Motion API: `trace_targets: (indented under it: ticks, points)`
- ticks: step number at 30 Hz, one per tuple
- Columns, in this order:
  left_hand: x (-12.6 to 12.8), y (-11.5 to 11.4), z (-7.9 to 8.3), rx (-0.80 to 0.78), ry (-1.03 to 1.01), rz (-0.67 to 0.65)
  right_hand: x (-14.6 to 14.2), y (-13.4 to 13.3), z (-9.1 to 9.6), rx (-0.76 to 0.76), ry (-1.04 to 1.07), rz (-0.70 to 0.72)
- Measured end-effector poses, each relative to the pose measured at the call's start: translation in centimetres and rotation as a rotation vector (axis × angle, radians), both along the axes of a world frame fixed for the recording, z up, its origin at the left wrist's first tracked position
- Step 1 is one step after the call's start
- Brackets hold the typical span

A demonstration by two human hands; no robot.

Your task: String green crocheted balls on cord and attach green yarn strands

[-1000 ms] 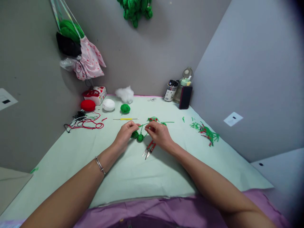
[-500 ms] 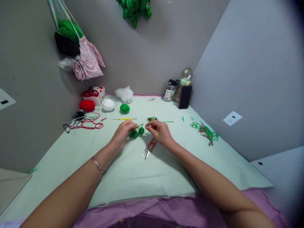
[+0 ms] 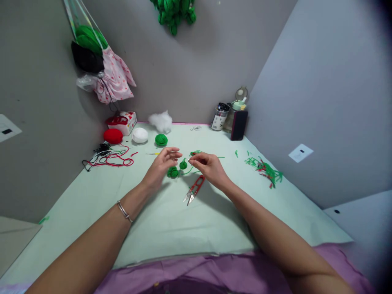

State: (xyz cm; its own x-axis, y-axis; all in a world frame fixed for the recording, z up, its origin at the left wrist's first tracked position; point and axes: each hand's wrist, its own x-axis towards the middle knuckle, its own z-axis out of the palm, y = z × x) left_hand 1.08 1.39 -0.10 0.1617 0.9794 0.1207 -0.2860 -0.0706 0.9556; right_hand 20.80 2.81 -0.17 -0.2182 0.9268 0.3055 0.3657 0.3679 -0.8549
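Note:
My left hand (image 3: 162,166) is open, its fingers apart and holding nothing, just left of the green crocheted pieces. My right hand (image 3: 208,168) pinches a green yarn strand, and a thin pale bit shows at its fingertips, too small to make out. From that strand a small green crocheted ball (image 3: 183,164) hangs between the hands. A larger green crocheted ball (image 3: 172,172) lies below my left fingers. Red-handled thread snips (image 3: 194,190) rest on the table under my right hand, blades toward me. A yellow crochet hook (image 3: 157,154) is partly hidden behind my left hand.
Green (image 3: 161,140), white (image 3: 140,135) and red yarn balls (image 3: 113,136) sit at the back left beside white stuffing (image 3: 161,122). Yarn scraps (image 3: 265,170) lie on the right. A phone (image 3: 239,125) leans near a pen holder (image 3: 219,116). Tangled yarn (image 3: 113,159) lies left.
My left hand has let go of the green piece and its fingers have spread. My right hand keeps its pinch, and the small ball has shifted slightly up and right.

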Motion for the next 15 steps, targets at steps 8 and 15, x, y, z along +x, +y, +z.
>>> trace_targets:
  ticks: [8, 15]
  points:
    - [1.3, -0.6, -1.2, 0.022, 0.269, -0.148, 0.5, -0.4, 1.9, -0.069, 0.229, 0.005]
    - [1.4, -0.7, -1.6, 0.046, 0.332, -0.18, 1.5, -0.1, 3.1, -0.015, 0.427, -0.049]
